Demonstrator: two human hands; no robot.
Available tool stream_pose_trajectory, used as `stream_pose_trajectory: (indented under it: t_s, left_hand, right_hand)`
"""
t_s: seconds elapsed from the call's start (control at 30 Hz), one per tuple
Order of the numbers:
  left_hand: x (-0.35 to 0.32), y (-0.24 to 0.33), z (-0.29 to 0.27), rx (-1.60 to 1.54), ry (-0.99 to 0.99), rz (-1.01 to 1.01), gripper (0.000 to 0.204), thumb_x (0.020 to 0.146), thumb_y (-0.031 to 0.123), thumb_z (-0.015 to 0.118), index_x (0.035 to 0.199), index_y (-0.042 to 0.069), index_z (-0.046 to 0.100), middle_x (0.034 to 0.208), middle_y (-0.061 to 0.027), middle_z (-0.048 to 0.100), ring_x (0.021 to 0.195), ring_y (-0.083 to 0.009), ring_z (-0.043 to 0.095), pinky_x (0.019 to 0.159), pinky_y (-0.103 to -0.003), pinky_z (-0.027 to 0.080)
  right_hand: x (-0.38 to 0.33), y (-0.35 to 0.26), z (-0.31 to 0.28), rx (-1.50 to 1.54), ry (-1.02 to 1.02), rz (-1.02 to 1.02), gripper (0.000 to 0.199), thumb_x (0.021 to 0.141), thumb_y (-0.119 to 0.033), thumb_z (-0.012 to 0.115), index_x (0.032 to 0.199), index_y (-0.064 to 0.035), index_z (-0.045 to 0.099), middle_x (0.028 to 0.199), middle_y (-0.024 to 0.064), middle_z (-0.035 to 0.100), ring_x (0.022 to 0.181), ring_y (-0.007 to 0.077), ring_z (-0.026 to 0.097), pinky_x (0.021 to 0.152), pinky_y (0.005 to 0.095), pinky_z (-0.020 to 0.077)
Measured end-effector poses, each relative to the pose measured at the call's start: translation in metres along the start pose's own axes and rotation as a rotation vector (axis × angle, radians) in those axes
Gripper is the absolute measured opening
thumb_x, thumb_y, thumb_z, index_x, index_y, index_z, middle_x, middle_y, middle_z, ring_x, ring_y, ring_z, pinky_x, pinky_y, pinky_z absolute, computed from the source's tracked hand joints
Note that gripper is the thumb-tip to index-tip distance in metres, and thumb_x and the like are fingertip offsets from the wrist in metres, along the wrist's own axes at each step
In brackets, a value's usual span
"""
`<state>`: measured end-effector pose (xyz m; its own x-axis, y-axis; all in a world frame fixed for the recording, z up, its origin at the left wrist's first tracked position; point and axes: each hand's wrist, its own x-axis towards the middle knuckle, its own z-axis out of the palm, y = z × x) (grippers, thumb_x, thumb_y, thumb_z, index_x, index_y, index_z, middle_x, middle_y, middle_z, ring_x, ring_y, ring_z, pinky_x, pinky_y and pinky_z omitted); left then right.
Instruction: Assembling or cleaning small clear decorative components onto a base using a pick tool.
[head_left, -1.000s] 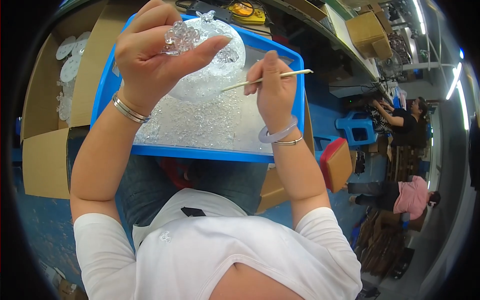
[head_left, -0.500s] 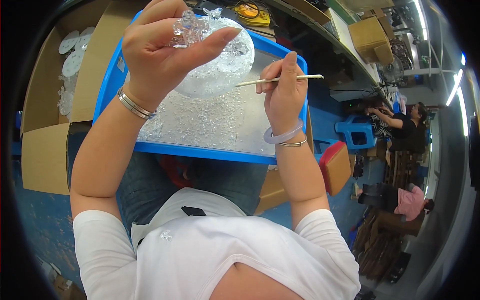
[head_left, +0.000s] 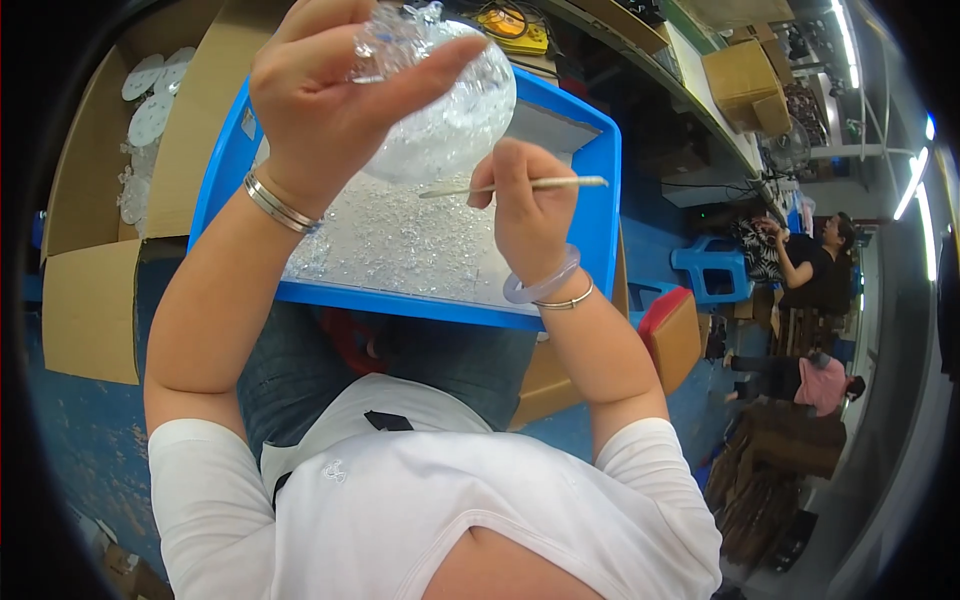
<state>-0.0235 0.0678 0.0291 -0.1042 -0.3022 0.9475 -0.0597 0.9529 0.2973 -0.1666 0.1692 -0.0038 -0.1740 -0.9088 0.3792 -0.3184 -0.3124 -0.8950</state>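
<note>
My left hand [head_left: 325, 95] is raised at the upper middle, its fingers closed round a clear faceted plastic piece [head_left: 388, 45]. A round, pale translucent disc [head_left: 450, 125] adjoins that piece and hangs over the blue tray. In my right hand [head_left: 530, 205], a thin whitish stick [head_left: 565, 183] is pinched between thumb and fingers. Its left tip lies near the disc's lower edge; whether they touch I cannot tell. Below both hands, the blue tray [head_left: 400, 308] holds many small clear bits [head_left: 400, 240] scattered over its white bottom.
At the left, an open cardboard box [head_left: 90, 160] holds several white perforated discs [head_left: 150, 118]. A yellow device [head_left: 515, 30] with cables lies beyond the tray. On the right stand a blue stool [head_left: 712, 270] and a red-edged seat [head_left: 668, 335]. Two people are farther off.
My right hand has moved left and slightly down with the stick, bringing its tip under the disc. The left hand and disc have shifted slightly, and the disc is tilted differently.
</note>
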Motion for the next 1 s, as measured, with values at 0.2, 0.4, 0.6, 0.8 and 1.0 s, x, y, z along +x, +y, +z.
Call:
stream_pose_trajectory:
  t_s: [0.2, 0.4, 0.6, 0.8, 1.0]
  left_hand:
    - [-0.004, -0.006, 0.005, 0.037, 0.066, -0.038, 0.029, 0.059, 0.005, 0.074, 0.049, 0.002, 0.047, 0.057, -0.0041, 0.046, 0.050, -0.0092, 0.039, 0.040, -0.020, 0.024]
    - [-0.003, -0.003, 0.003, -0.008, -0.016, 0.016, 0.028, 0.059, 0.006, 0.073, 0.049, 0.003, 0.048, 0.057, -0.0043, 0.046, 0.050, -0.0103, 0.039, 0.041, -0.021, 0.025]
    - [-0.002, -0.001, 0.004, -0.032, -0.007, 0.023, 0.028, 0.059, 0.006, 0.073, 0.049, 0.003, 0.047, 0.057, -0.0043, 0.047, 0.052, -0.0104, 0.039, 0.042, -0.020, 0.026]
    - [-0.001, 0.001, 0.004, -0.034, -0.014, 0.034, 0.029, 0.058, 0.006, 0.074, 0.049, 0.004, 0.047, 0.058, -0.0045, 0.047, 0.052, -0.0108, 0.039, 0.042, -0.021, 0.026]
    - [-0.001, 0.003, 0.004, 0.033, -0.017, 0.031, 0.028, 0.058, 0.007, 0.074, 0.048, 0.003, 0.048, 0.056, -0.0031, 0.044, 0.051, -0.0109, 0.036, 0.042, -0.022, 0.025]
  right_hand:
    - [0.005, 0.004, -0.022, 0.104, 0.254, -0.111, 0.047, 0.087, -0.037, 0.035, 0.056, -0.0033, 0.046, 0.048, 0.0056, 0.047, 0.043, 0.0094, 0.045, 0.041, 0.0177, 0.0343]
    - [0.009, 0.006, -0.024, 0.115, 0.281, -0.077, 0.048, 0.087, -0.037, 0.036, 0.056, -0.0037, 0.048, 0.048, 0.0027, 0.047, 0.045, 0.0071, 0.045, 0.044, 0.0177, 0.0338]
    - [0.009, 0.005, -0.022, 0.105, 0.255, -0.035, 0.046, 0.086, -0.037, 0.038, 0.055, -0.0041, 0.049, 0.049, 0.0025, 0.048, 0.044, 0.0064, 0.045, 0.042, 0.0169, 0.0333]
    - [0.010, 0.007, -0.020, 0.129, 0.179, 0.026, 0.046, 0.085, -0.037, 0.039, 0.057, -0.0029, 0.050, 0.051, 0.0056, 0.050, 0.043, 0.0095, 0.047, 0.042, 0.0182, 0.0378]
    - [0.009, 0.007, -0.012, 0.103, 0.100, 0.002, 0.044, 0.085, -0.036, 0.040, 0.058, -0.0024, 0.051, 0.051, 0.0056, 0.051, 0.045, 0.0093, 0.049, 0.044, 0.0180, 0.0391]
